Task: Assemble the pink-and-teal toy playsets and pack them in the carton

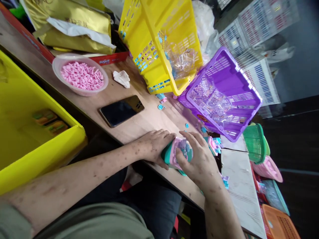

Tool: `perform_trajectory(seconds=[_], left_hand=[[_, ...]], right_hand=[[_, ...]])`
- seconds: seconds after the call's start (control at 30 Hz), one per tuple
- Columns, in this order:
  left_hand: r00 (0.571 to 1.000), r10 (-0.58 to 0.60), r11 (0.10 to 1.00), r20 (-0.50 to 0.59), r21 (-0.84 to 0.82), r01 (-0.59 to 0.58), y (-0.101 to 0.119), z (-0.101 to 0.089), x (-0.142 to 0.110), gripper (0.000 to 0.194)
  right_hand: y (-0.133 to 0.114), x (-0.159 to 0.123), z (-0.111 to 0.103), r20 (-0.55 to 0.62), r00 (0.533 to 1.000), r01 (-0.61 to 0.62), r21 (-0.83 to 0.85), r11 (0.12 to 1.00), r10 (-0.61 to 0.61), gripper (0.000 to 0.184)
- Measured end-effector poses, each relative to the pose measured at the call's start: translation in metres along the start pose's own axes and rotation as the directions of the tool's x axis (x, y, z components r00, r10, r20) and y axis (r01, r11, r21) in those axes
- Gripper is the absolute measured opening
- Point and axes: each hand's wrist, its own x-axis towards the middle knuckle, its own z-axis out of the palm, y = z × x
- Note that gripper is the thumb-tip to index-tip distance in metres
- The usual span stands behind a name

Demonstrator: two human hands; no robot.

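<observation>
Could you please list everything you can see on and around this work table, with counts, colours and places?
Round plastic bowl of small pink pieces: one, pale pink, far left of the wooden table.
Black smartphone: one, screen dark, mid-table.
Crumpled white tissue: one, beyond the phone.
Yellow plastic basket: one, tilted, holding clear pieces.
Purple plastic basket: one, tilted, right of the yellow one, also with clear pieces.
Gold foil bags: stacked, far left corner.
Yellow bin: one, left of the table.
Small baskets: green, pink, teal, orange, at the right edge.
Teal-and-pink plastic toy part: one, between the hands.
Left hand: grip on the part.
Right hand: grip on the part.
</observation>
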Motion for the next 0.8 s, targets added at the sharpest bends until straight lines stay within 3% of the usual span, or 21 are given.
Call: perform_trajectory(seconds=[0.27,0.47,0.8], left_hand=[[1.000,0.028,0.999,-0.004,0.045,-0.028,-0.002,0.002,0.002,0.114],[1.000,0.003,1.000,0.007,0.029,-0.003,-0.001,0.001,0.002,0.118],[1.000,-0.004,1.000,-0.024,-0.009,0.004,-0.010,0.017,0.005,0.122]], right_hand=[[-0.010,0.004,0.002,-0.005,0.992,-0.123,-0.055,0.991,0.123,0.052],[-0.005,0.007,-0.002,0.034,0.997,-0.070,0.029,0.997,0.069,0.044],[-0.009,0.000,-0.001,0.059,0.997,-0.055,-0.011,0.998,0.055,0.046]])
